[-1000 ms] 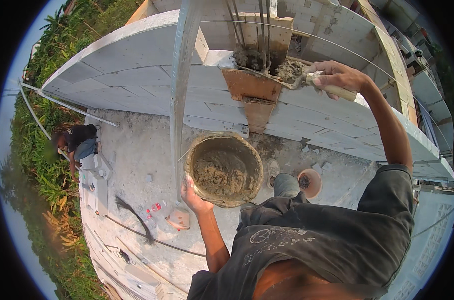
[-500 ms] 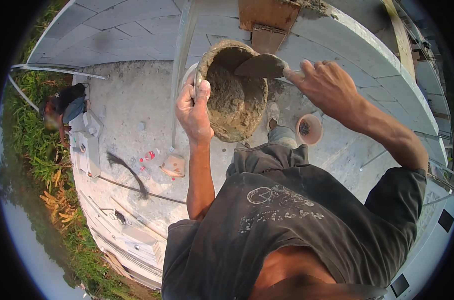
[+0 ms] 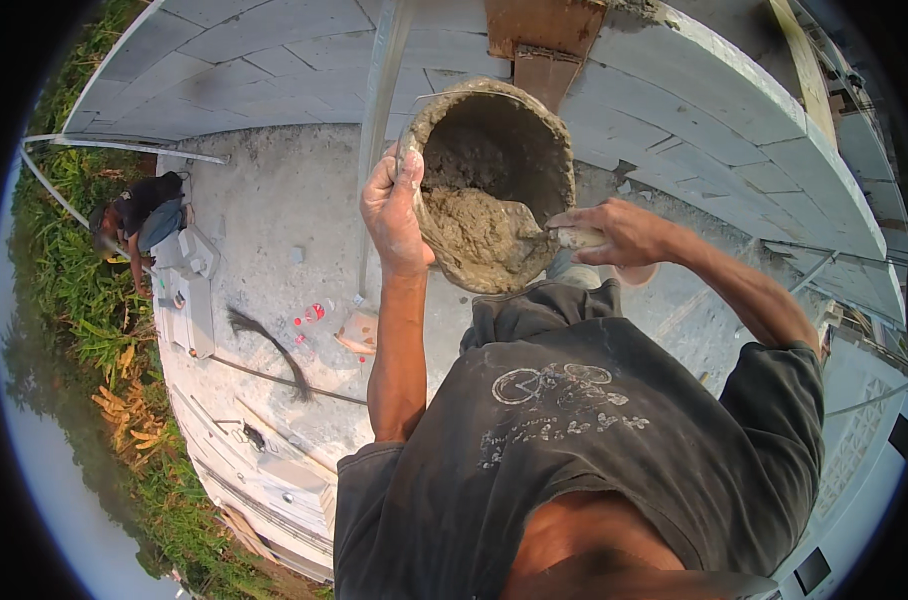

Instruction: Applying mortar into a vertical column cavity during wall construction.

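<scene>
My left hand (image 3: 395, 215) grips the left rim of a mortar-caked bucket (image 3: 566, 150), thumb over the edge and fingers outside it. The bucket is held up, its mouth facing me. Wet grey-brown mortar (image 3: 479, 230) lies in its lower part, and more clings to the inner wall. My right hand (image 3: 619, 232) is closed around the pale handle of a trowel (image 3: 580, 237) at the bucket's right side. The trowel's blade reaches into the mortar and is mostly covered by it.
A block wall (image 3: 674, 130) curves across the far side, with a metal post (image 3: 379, 130) before it. Another bucket (image 3: 636, 274) stands partly hidden below my right hand. At far left a person (image 3: 154, 215) bends over blocks. Black wire strands (image 3: 274, 350) and a plastic bottle (image 3: 314, 313) lie on the floor.
My right hand has brought the trowel down from the bucket's upper right rim into the mortar. The bucket has shifted slightly right, and its mouth shows more of the inside.
</scene>
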Demonstrator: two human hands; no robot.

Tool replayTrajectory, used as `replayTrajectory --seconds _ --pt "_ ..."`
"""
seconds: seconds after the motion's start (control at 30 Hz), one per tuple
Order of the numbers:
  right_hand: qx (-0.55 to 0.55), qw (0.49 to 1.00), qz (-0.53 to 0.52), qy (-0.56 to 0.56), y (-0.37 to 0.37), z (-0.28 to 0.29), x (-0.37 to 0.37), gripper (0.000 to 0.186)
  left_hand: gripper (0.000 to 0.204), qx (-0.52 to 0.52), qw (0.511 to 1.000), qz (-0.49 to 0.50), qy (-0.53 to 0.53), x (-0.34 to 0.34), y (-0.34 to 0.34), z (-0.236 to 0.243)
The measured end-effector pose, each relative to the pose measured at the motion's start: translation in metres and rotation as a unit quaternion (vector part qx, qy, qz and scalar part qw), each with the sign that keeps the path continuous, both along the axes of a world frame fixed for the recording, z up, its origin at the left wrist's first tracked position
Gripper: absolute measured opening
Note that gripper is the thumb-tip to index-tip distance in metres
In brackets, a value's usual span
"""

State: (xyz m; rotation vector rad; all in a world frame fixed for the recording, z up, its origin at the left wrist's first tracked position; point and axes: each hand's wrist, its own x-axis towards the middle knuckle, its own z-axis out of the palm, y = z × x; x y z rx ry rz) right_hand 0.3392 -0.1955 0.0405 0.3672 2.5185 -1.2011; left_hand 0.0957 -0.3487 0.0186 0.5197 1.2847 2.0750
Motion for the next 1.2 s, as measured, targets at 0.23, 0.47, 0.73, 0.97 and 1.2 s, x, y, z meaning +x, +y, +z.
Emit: replayTrajectory --seconds 0.23,0.47,0.73,0.97,1.2 --pt "-0.081 0.993 -0.046 0.072 0.023 -0.010 0.019 0.061 0.032 0.043 0.988 0.009 -0.148 -0.004 0.007 -0.017" --pt "-0.008 0.998 -0.065 0.009 0.085 0.043 0.036 0.060 0.042 0.081 0.955 -0.007 -0.286 0.002 0.025 -0.036" --pt "-0.079 0.990 -0.109 0.029 0.183 0.126 0.027 0.056 0.045 0.092 0.948 0.057 -0.300 0.008 0.064 -0.056" --pt "-0.085 0.975 -0.207 0.009 0.284 0.107 -0.018 0.045 0.043 0.052 0.960 0.115 -0.251 0.012 0.078 -0.058" --pt "0.014 0.984 -0.169 0.051 0.216 0.129 0.012 0.049 0.047 0.065 0.952 0.110 -0.279 0.006 0.039 -0.059"
